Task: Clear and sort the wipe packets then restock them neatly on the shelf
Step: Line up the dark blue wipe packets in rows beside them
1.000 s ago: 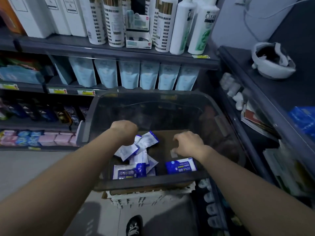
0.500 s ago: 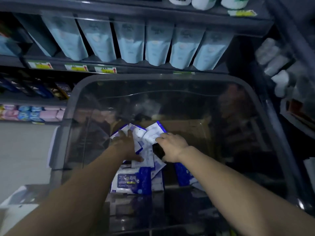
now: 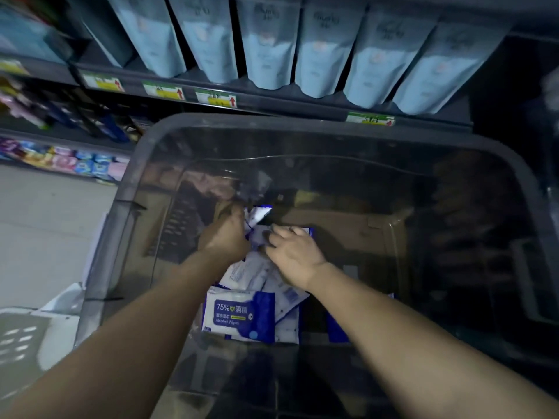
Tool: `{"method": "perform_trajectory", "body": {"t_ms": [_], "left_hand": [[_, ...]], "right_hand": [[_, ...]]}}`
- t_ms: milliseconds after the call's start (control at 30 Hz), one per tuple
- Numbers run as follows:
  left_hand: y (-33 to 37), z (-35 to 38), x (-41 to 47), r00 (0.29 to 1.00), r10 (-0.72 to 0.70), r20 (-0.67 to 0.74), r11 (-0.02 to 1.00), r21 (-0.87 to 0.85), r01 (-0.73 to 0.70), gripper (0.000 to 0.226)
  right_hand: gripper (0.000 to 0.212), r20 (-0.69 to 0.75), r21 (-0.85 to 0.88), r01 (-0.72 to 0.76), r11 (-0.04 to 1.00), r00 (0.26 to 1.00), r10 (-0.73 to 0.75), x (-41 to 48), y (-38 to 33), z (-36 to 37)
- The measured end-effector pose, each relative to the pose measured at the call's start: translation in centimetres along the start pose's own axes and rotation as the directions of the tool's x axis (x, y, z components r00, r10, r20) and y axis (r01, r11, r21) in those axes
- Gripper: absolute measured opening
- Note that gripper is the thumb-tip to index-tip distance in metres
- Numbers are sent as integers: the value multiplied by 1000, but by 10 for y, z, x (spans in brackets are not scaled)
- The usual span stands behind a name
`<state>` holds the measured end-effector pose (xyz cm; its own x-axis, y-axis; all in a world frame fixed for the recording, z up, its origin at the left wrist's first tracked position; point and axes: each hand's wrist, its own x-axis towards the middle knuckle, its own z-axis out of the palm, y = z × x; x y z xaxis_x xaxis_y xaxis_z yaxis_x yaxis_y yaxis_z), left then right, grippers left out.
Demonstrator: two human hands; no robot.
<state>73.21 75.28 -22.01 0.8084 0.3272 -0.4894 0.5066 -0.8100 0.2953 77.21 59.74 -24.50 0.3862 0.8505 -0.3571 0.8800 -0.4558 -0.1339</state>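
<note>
Both my arms reach down into a large clear plastic bin (image 3: 127,225). Several blue-and-white wipe packets lie in a heap at its bottom, the nearest one (image 3: 239,316) face up and labelled 75% alcohol wipes. My left hand (image 3: 225,234) grips a white and blue packet (image 3: 258,214) at the far end of the heap. Beside it, my right hand (image 3: 295,252) rests on the heap with fingers curled around a packet (image 3: 304,231) whose blue edge shows past the fingertips. Further packets are hidden under my hands and forearms.
Behind the bin a dark shelf (image 3: 272,104) carries a row of pale blue pouches (image 3: 269,46) above price tags. Lower shelves at the left hold colourful small packs (image 3: 63,160). A white slotted crate (image 3: 27,337) sits on the grey floor at the lower left.
The camera has dipped closer over the bin. Both hands moved together onto the far end of the packet heap and closed on packets there.
</note>
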Motion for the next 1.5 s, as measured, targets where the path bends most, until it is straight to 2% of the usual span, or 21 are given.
{"method": "perform_trajectory", "body": {"t_ms": [67,133,200,267,367,467,533,600,667,700,733,767,867,933,1000,1067,1167,1233,1300,1400,1500], "left_hand": [[5,-14,1,999,-34,13,984,-175,36,9],[7,-23,2,996,-71,57,960,-266,84,21],[5,-30,2,990,-113,81,951,-280,131,22],[-1,-34,4,984,-161,74,940,-294,176,8],[-4,-33,4,971,-206,120,920,-315,234,29],[2,-34,3,964,-195,181,908,-338,247,37],[5,-36,4,958,-192,213,900,-351,258,35],[7,-34,5,952,-184,244,857,-434,277,21],[9,-30,2,928,-217,301,774,-527,352,8],[8,-24,3,917,-213,336,737,-561,377,14],[6,-16,4,916,-203,347,740,-558,376,27],[3,-6,5,927,-187,326,820,-467,330,39],[1,17,3,981,-127,147,972,-180,152,50],[5,23,2,994,-96,53,995,38,94,55],[11,26,1,997,-59,44,983,178,51,64],[19,27,1,999,-47,27,980,193,41,62],[28,19,2,1000,16,22,1000,6,-16,37],[29,9,6,996,68,54,994,-91,-63,31],[29,-4,10,990,119,72,989,-96,-112,43],[22,-16,17,983,105,152,984,-156,-81,56],[14,-13,14,970,70,234,995,48,-83,52]], "right_hand": [[73,124,-4,27,1000,992,-27,-5,4,1],[80,135,-32,80,996,988,-76,-7,1,6],[64,155,-50,125,991,981,-116,-3,-6,10],[46,132,-72,123,990,985,-113,0,-11,12],[30,14,-31,126,991,992,-126,1,-16,15],[29,-55,92,148,985,988,-144,-6,-6,9],[24,-47,229,72,971,997,-63,-17,4,-9],[15,-9,384,-91,919,995,103,-25,19,-24],[17,95,534,-254,806,966,241,-29,35,-29],[17,154,587,-327,740,943,294,-31,42,-25],[17,201,618,-397,679,914,352,-33,48,-20],[19,235,630,-466,621,877,420,-37,54,-13],[25,279,630,-603,489,764,582,-52,64,5],[32,246,648,-598,471,751,613,-59,65,10],[39,209,647,-592,480,744,635,-60,64,10],[39,235,693,-596,405,719,654,-58,64,10],[31,312,809,-550,207,700,642,-55,68,5],[19,280,844,-503,186,710,646,-56,73,-1],[22,249,877,-453,159,712,657,-61,79,-5],[24,203,865,-459,200,687,697,-70,86,-10],[16,198,717,-623,313,612,766,-80,89,-15]]}}
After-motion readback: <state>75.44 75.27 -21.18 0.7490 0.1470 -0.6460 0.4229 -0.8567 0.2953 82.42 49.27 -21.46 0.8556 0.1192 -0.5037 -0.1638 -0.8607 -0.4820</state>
